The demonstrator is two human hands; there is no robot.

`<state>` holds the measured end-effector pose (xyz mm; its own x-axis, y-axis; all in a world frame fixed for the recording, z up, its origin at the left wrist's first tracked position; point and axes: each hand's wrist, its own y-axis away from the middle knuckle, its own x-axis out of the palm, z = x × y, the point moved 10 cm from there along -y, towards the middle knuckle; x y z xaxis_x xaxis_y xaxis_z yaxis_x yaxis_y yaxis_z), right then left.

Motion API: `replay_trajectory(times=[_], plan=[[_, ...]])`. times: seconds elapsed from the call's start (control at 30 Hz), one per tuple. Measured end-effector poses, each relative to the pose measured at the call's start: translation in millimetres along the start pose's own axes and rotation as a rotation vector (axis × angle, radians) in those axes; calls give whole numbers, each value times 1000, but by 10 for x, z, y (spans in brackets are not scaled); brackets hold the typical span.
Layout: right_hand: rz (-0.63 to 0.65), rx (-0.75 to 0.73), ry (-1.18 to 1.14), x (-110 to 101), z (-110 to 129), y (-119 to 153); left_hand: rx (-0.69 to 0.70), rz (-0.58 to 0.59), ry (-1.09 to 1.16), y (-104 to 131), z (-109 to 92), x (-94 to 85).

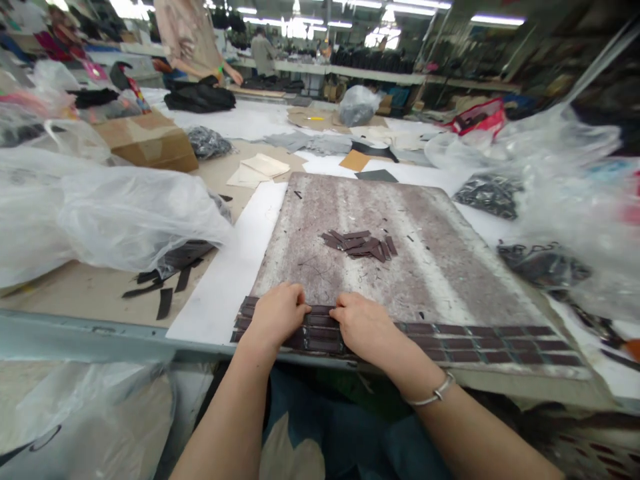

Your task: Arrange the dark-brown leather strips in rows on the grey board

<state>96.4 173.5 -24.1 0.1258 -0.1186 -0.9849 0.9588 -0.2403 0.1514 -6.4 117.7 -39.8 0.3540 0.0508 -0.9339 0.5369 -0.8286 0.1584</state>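
Note:
At the near edge of a worn, speckled board (320, 200), both my hands are closed at the two ends of one small dark brown strip (321, 311). My left hand (280, 313) pinches its left end, and my right hand (365, 327) has its right end between thumb and fingers. The strip lies at the back of several rows of like strips (460, 343) laid side by side along the board's front edge. My hands and forearms hide part of these rows. Farther up the board is a loose pile of brown strips (357, 245).
Clear plastic bags (140, 207) and a cardboard box (145, 140) stand to the left, with black strips (165, 303) near the table edge. More plastic bags (565, 220) crowd the right side. Across the table, a person (193, 40) handles black material (200, 95).

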Motion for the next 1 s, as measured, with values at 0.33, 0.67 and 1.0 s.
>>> replay_trajectory(times=[0.33,0.67,1.0], plan=[[-74,-4,-277,-30,-313,22,223,157,-133,-324,-628,-43],[-559,287,-221,-374,-1548,-244,267,238,-92,-289,-607,207],[-393,264,-159,-254,-1558,-491,307,188,-23,-274,-580,210]])
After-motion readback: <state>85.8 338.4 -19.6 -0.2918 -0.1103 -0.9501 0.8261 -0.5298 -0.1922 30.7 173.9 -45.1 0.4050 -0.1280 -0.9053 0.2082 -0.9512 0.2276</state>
